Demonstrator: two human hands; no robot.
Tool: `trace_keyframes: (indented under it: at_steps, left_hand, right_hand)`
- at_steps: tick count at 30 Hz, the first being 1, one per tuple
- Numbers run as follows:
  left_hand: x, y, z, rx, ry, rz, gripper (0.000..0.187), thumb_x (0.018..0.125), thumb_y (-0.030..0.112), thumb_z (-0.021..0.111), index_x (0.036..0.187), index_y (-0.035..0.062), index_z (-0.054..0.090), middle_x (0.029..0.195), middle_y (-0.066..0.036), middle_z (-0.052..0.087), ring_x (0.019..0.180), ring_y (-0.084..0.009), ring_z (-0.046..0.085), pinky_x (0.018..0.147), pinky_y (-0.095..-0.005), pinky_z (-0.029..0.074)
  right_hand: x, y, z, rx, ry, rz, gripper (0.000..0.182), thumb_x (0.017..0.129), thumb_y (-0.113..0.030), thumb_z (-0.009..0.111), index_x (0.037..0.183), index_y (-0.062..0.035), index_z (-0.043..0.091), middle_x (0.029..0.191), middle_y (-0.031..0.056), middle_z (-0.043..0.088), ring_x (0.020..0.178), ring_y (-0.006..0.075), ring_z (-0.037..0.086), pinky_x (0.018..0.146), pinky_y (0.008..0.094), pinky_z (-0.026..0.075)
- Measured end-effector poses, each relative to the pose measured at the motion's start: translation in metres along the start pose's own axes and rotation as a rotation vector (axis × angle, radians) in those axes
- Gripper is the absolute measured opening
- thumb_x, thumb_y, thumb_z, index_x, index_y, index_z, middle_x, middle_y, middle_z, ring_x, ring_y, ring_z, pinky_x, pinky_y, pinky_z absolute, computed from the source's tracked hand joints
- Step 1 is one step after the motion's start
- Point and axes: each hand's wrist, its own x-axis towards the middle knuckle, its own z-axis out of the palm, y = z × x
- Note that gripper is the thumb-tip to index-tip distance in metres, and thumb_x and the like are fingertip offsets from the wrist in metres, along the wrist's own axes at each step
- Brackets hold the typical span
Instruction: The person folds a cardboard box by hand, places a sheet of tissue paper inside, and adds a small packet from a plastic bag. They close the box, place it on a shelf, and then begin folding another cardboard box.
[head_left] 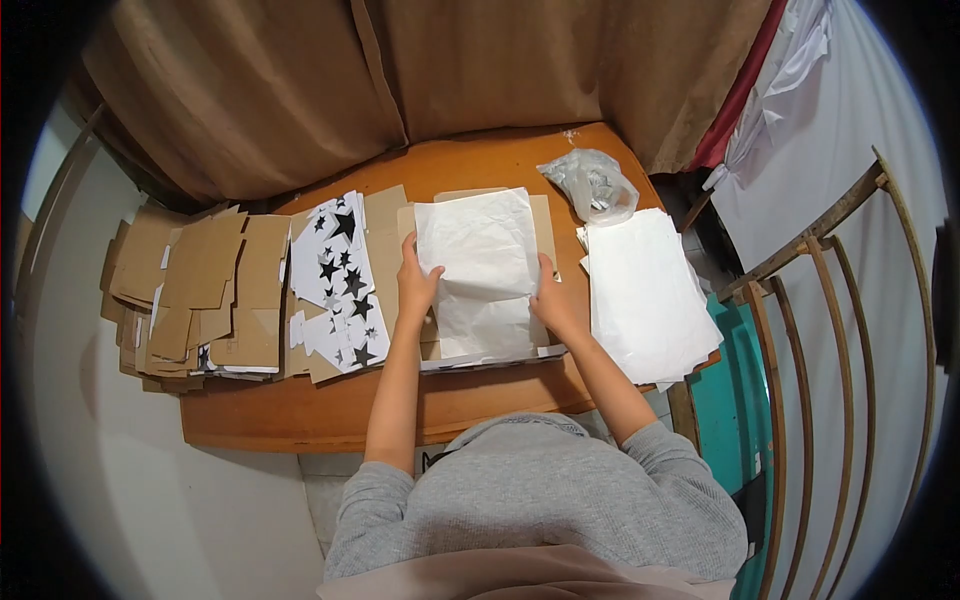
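A thin, creased sheet of white paper (480, 265) lies over an opened cardboard box (545, 235) in front of me. My left hand (417, 282) grips the sheet's left edge, with the thumb on top of the paper. At the opposite edge, my right hand (553, 300) holds it lower down, the thumb likewise on its face. Brown cardboard shows beside and above the paper, while the inside of the box is hidden beneath it.
Left of the box are white boxes printed with black stars (345, 270) and a heap of folded brown cardboard boxes (200, 285). On the right lies a stack of white paper (650, 300), with a clear plastic bag (597, 185) behind. A wooden rack (815, 250) stands beside the table (300, 425).
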Motion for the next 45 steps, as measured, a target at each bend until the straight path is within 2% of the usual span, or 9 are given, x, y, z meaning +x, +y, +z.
trace_keyframes:
  at_steps: [7, 9, 13, 19, 25, 30, 34, 36, 45]
  left_hand:
    - [-0.010, -0.003, 0.006, 0.070, 0.141, 0.166, 0.077, 0.075, 0.002, 0.071, 0.140, 0.0151, 0.032, 0.117, -0.027, 0.057, 0.108, -0.0335, 0.058, 0.090, -0.0384, 0.047]
    - [-0.009, -0.001, 0.003, -0.021, 0.086, -0.076, 0.078, 0.075, 0.002, 0.071, 0.141, 0.0163, 0.031, 0.113, -0.024, 0.059, 0.104, -0.0311, 0.060, 0.088, -0.0373, 0.047]
    - [-0.006, -0.005, 0.002, -0.107, 0.132, 0.082, 0.081, 0.076, 0.001, 0.070, 0.143, 0.0171, 0.027, 0.107, -0.021, 0.061, 0.093, -0.0270, 0.062, 0.081, -0.0359, 0.049]
    - [0.005, 0.011, -0.014, 0.023, -0.018, -0.091, 0.095, 0.071, -0.007, 0.068, 0.146, 0.0181, 0.015, 0.097, -0.017, 0.062, 0.084, -0.0242, 0.063, 0.075, -0.0359, 0.049]
    - [0.018, -0.008, -0.005, 0.043, -0.052, 0.167, 0.100, 0.069, -0.007, 0.071, 0.145, 0.0188, 0.012, 0.098, -0.019, 0.059, 0.081, -0.0301, 0.060, 0.073, -0.0365, 0.048]
    - [-0.002, -0.010, 0.005, 0.480, 0.280, 0.391, 0.081, 0.073, 0.019, 0.077, 0.140, 0.0195, 0.031, 0.137, -0.015, 0.039, 0.128, -0.0324, 0.037, 0.100, -0.0488, 0.034]
    - [-0.010, -0.004, 0.000, 0.526, 0.178, 0.541, 0.070, 0.074, 0.034, 0.074, 0.135, 0.0211, 0.042, 0.142, -0.013, 0.037, 0.131, -0.0347, 0.032, 0.107, -0.0509, 0.024]
    - [-0.015, 0.004, -0.001, 0.738, -0.040, 0.559, 0.064, 0.079, 0.038, 0.067, 0.138, 0.0292, 0.042, 0.147, -0.004, 0.034, 0.134, -0.0318, 0.031, 0.109, -0.0510, 0.024]
    - [-0.029, -0.012, 0.010, 0.770, -0.285, 0.624, 0.059, 0.084, 0.029, 0.063, 0.138, 0.0389, 0.042, 0.146, 0.003, 0.037, 0.137, -0.0244, 0.030, 0.110, -0.0556, 0.025]
  right_hand:
    - [-0.011, -0.011, 0.004, -0.136, -0.174, 0.008, 0.088, 0.074, 0.003, 0.058, 0.146, -0.0099, 0.008, 0.082, 0.0294, 0.061, 0.076, 0.0434, 0.061, 0.068, 0.0483, 0.048]
    - [-0.016, -0.008, 0.005, 0.043, -0.093, -0.054, 0.089, 0.075, 0.005, 0.056, 0.147, -0.0142, 0.008, 0.080, 0.0284, 0.061, 0.074, 0.0429, 0.061, 0.067, 0.0486, 0.047]
    - [-0.007, -0.010, -0.005, -0.036, 0.080, -0.137, 0.079, 0.079, 0.004, 0.046, 0.147, -0.0186, 0.014, 0.072, 0.0233, 0.060, 0.068, 0.0427, 0.059, 0.063, 0.0515, 0.046]
    - [-0.005, -0.029, -0.035, -0.286, 0.056, -0.122, 0.066, 0.080, -0.002, 0.056, 0.139, -0.0164, 0.030, 0.079, 0.0194, 0.064, 0.073, 0.0403, 0.062, 0.063, 0.0475, 0.048]
    - [-0.002, -0.005, -0.019, -0.174, -0.069, 0.031, 0.071, 0.076, -0.011, 0.071, 0.135, -0.0117, 0.032, 0.087, 0.0206, 0.066, 0.084, 0.0405, 0.064, 0.068, 0.0487, 0.049]
    - [-0.016, -0.022, -0.022, -0.172, 0.130, -0.127, 0.074, 0.073, -0.019, 0.076, 0.134, -0.0165, 0.035, 0.110, 0.0201, 0.057, 0.087, 0.0390, 0.061, 0.069, 0.0462, 0.050]
    - [-0.019, -0.039, -0.025, -0.264, 0.125, -0.146, 0.071, 0.070, -0.020, 0.078, 0.131, -0.0205, 0.042, 0.120, 0.0168, 0.050, 0.097, 0.0351, 0.057, 0.077, 0.0444, 0.049]
    - [-0.012, -0.034, -0.015, -0.287, 0.230, -0.395, 0.065, 0.070, -0.018, 0.077, 0.128, -0.0234, 0.049, 0.125, 0.0147, 0.048, 0.111, 0.0326, 0.050, 0.088, 0.0441, 0.044]
    - [-0.004, -0.021, 0.018, -0.222, 0.163, -0.429, 0.053, 0.075, -0.013, 0.073, 0.123, -0.0208, 0.054, 0.131, 0.0172, 0.045, 0.120, 0.0364, 0.043, 0.097, 0.0452, 0.039]
